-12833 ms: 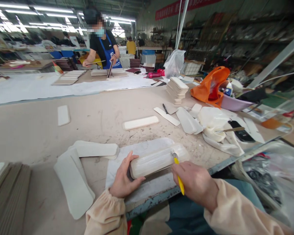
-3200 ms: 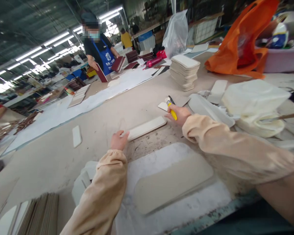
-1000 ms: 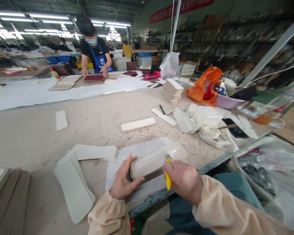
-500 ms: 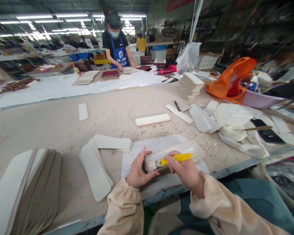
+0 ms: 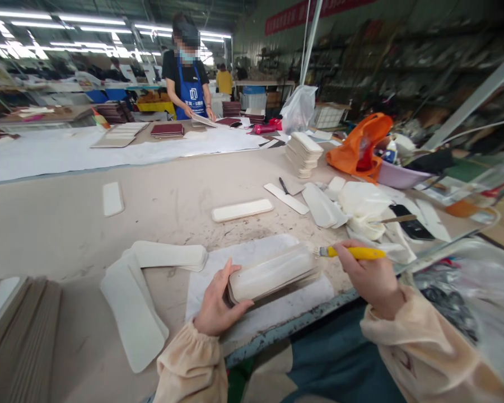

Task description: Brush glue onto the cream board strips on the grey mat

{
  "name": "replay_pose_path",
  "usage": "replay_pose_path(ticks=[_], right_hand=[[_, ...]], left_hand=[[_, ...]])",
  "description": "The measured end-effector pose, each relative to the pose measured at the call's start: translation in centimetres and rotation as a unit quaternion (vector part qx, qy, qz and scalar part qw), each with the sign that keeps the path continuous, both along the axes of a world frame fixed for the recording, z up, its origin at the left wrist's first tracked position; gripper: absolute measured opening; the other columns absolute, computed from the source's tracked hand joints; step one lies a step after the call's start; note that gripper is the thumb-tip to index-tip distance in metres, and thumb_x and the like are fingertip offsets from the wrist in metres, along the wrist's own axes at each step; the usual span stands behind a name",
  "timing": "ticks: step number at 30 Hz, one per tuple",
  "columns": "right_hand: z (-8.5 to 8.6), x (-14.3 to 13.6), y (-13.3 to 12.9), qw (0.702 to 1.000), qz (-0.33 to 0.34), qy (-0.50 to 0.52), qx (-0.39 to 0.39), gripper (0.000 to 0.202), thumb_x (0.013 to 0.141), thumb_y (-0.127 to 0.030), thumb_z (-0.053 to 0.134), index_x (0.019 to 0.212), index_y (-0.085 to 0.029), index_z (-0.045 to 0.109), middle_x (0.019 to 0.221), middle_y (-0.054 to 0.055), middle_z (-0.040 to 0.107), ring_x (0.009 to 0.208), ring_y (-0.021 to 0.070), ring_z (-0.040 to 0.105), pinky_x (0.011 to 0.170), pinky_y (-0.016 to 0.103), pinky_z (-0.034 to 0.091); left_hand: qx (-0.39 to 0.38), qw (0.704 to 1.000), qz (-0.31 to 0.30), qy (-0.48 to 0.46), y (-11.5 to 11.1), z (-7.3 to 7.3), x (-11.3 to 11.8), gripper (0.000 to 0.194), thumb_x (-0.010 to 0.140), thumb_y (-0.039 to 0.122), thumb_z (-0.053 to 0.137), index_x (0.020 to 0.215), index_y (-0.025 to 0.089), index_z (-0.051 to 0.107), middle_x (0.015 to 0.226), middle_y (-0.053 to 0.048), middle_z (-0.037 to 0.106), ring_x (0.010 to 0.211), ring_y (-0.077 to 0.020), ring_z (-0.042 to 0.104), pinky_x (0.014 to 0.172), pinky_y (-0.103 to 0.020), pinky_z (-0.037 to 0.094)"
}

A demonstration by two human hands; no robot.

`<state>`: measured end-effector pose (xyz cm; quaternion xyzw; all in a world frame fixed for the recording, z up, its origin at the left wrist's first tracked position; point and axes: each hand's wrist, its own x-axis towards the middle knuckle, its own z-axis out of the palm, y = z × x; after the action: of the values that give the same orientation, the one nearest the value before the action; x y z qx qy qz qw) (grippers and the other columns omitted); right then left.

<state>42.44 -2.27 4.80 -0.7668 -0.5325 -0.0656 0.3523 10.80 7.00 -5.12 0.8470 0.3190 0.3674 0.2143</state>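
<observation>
Fingers of the right hand (image 5: 372, 280) pinch a yellow-handled bristle brush (image 5: 365, 253). Those of the left hand (image 5: 219, 305) clasp pale, stacked, round-ended strips (image 5: 273, 272)

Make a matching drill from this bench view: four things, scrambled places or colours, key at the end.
Things
1. brush
2. left hand
3. basin
4. apron

Places and colours
A. lilac, beside the orange bag
B. blue, worn by a standing person
C. in the right hand, bristles at the right end of the strip stack
D. around the left end of the strip stack

Pairs: 1-C, 2-D, 3-A, 4-B
</observation>
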Motion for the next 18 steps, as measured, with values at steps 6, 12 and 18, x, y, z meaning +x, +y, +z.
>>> replay_pose_path(ticks=[6,12,18], right_hand=[[-2.3,-3.6,-1.1,0.971,0.132,-0.197,0.024,0.023,0.095,-0.029,0.046,0.086,-0.017,0.064,0.068,0.004,0.063,0.061,0.0159,0.059,0.058,0.027,0.038],[-1.6,-9.0,-1.9,0.945,0.311,-0.089,0.042,0.017,0.095,-0.021,0.045,0.088,-0.018,0.061,0.071,0.002,0.063,0.066,0.0139,0.060,0.064,0.025,0.044],[-1.4,-3.6,-0.7,0.972,0.157,-0.153,0.090,0.012,0.094,-0.022,0.051,0.095,-0.017,0.061,0.081,0.005,0.068,0.070,0.0156,0.064,0.066,0.026,0.045]], left_hand=[[0.013,1.000,0.005,0.002,0.1,-0.1,-0.1,0.089,0.080,0.041,0.069,0.150,0.021,0.019,0.128,-0.013,0.059,0.118,-0.0273,0.057,0.100,-0.041,0.048],[0.025,1.000,0.017,0.001,0.2,-0.6,-0.2,0.089,0.080,0.040,0.069,0.151,0.022,0.018,0.129,-0.012,0.059,0.115,-0.0266,0.059,0.098,-0.042,0.049],[0.018,1.000,0.012,0.008,0.2,-0.7,-0.3,0.089,0.080,0.038,0.069,0.151,0.020,0.018,0.130,-0.013,0.058,0.118,-0.0272,0.057,0.100,-0.042,0.048]])
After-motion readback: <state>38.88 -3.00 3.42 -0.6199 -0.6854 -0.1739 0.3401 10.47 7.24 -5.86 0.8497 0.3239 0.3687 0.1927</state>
